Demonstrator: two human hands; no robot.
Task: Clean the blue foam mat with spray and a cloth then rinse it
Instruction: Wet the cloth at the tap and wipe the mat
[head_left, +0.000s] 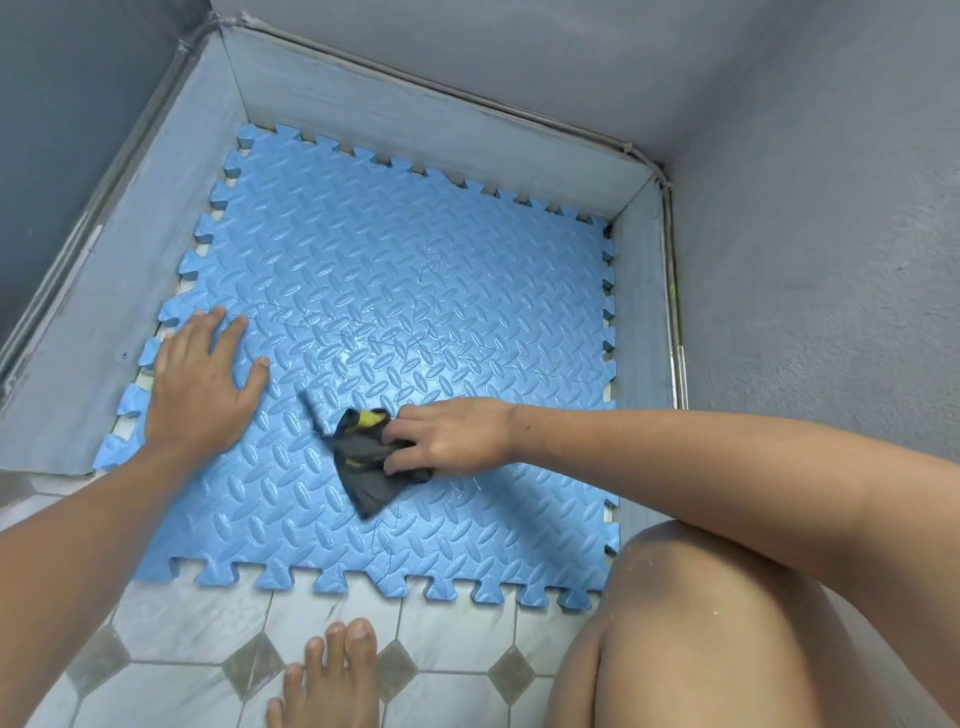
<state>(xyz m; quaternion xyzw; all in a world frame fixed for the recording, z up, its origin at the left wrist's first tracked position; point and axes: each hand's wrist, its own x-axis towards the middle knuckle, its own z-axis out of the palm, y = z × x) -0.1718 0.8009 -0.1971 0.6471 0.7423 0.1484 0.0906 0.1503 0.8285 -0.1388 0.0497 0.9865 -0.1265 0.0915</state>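
Our right grip (457, 439) pinches the dark cloth (371, 480) down on the blue foam mat (415, 270) — laid flat on the floor (457, 639) — while our left grip (200, 387), fingers spread, presses its left edge.

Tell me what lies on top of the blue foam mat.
On the blue foam mat: the left hand pressed flat near its left edge, and the right hand gripping a dark cloth with yellow patches. The surface beneath hands and cloth is hidden.
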